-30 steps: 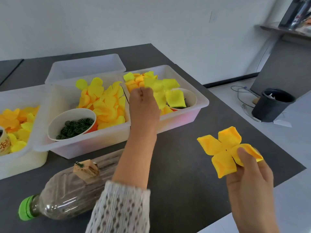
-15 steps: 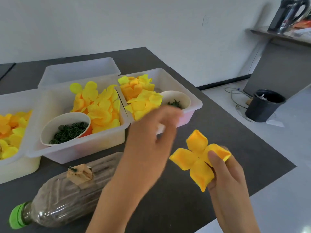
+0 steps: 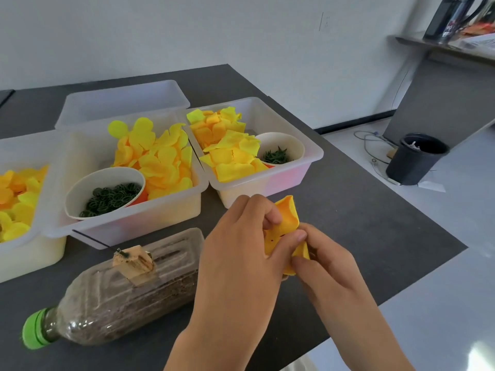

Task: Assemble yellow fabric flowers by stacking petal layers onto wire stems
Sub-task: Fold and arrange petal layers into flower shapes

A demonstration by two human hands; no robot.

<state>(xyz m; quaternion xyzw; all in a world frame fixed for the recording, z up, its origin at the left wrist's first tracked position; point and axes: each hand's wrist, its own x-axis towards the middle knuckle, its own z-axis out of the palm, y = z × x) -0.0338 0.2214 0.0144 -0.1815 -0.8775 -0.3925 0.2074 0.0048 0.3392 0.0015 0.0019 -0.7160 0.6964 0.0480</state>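
Note:
A yellow fabric flower layer is folded between both hands above the dark table. My left hand pinches its near side with thumb and fingers. My right hand grips its lower right edge. Behind them, a white bin holds loose yellow petals and a cup of green pieces. A second bin holds rounder petals and a cup of green rings. A thin wire stem sticks out of a block on a lying bottle.
The clear bottle with a green cap lies at the front left. A third petal bin sits at the far left, with an upturned bin lid behind. A black bucket stands on the floor to the right.
My left hand came back from the right bin and met my right hand at the flower layer. The open petals are now folded between both hands.

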